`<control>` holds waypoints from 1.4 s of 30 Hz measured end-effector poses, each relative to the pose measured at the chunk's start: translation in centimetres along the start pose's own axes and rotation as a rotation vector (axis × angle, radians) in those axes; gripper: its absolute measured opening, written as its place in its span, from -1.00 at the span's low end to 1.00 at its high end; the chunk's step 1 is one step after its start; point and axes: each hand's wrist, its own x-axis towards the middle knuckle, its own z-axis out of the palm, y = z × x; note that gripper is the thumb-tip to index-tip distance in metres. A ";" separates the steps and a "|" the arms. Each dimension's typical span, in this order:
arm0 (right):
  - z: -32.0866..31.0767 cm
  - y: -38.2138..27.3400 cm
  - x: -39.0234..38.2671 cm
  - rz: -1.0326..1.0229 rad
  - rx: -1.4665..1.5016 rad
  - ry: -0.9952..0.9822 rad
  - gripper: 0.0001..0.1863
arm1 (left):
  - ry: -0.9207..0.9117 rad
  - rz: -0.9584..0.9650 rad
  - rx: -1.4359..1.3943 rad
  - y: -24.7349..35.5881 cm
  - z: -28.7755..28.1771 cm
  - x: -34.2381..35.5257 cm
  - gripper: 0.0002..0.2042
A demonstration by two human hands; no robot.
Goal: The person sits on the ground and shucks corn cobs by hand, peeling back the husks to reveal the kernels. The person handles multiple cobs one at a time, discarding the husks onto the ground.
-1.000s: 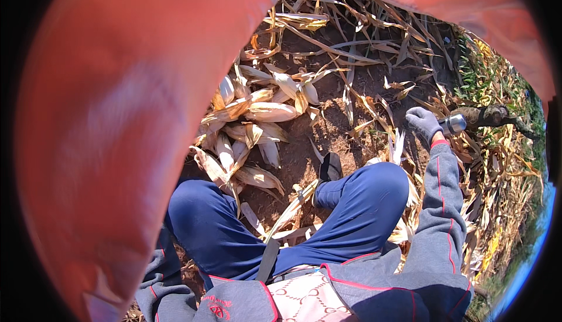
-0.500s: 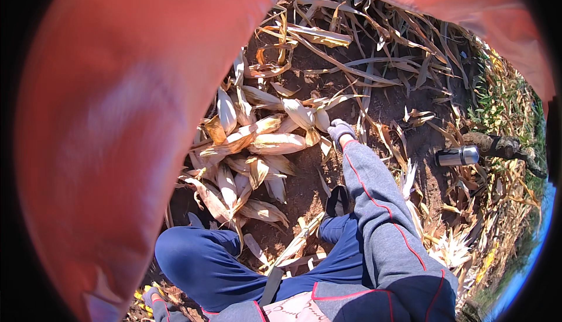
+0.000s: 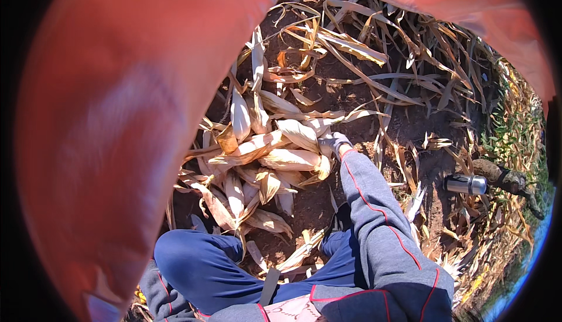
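Observation:
My right hand (image 3: 333, 143), in a grey glove, reaches to the right end of the pile of corn ears in dry husks. Its fingers are closed at the end of a pale husked-over ear of corn (image 3: 297, 134); the glove partly hides the fingertips. Just below that one lies another ear (image 3: 290, 159), with a browned husk. More ears (image 3: 234, 193) lie heaped to the left, in front of my knees. Only the grey sleeve (image 3: 163, 291) of my left arm shows at the lower left, beside my knee; the hand itself is out of sight.
Red sheeting (image 3: 99, 135) covers the left side and top of the view. Dry stalks and leaves (image 3: 374, 53) lie on brown soil at the far side. A steel flask (image 3: 465, 184) rests at the right by a dark, thick branch-like thing (image 3: 503, 177).
My right hand has come slightly nearer and closed at the ear's end, and that ear has shifted. My left hand, visible before at the lower left, has gone out of sight.

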 end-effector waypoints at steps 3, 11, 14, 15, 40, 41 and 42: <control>-2.8 -10.5 -11.1 -0.018 -0.344 -0.202 -0.40 | -0.146 0.076 -0.142 5.8 2.1 -4.0 -0.78; -7.7 -6.2 -12.8 -0.013 0.358 -0.427 -0.59 | -0.634 0.350 0.110 24.6 13.9 -14.7 -0.75; -11.3 -9.1 -16.0 -0.333 -0.011 -0.411 -0.49 | -0.833 0.434 0.091 26.6 18.0 -18.5 -0.72; -12.4 -11.7 -19.2 -0.440 -0.011 -0.375 -0.45 | -0.891 0.417 0.128 27.2 19.1 -19.8 -0.68; -8.7 -20.8 -36.5 -1.065 0.506 0.101 -0.62 | -0.567 0.805 -0.027 23.7 27.0 -23.5 -0.90; -8.6 -21.2 -36.9 -1.079 0.476 0.167 -0.67 | -0.563 0.839 -0.005 23.7 27.0 -23.7 -0.89; -8.4 -21.3 -36.5 -1.048 0.523 0.136 -0.70 | -0.559 0.873 0.016 23.6 27.0 -23.9 -0.88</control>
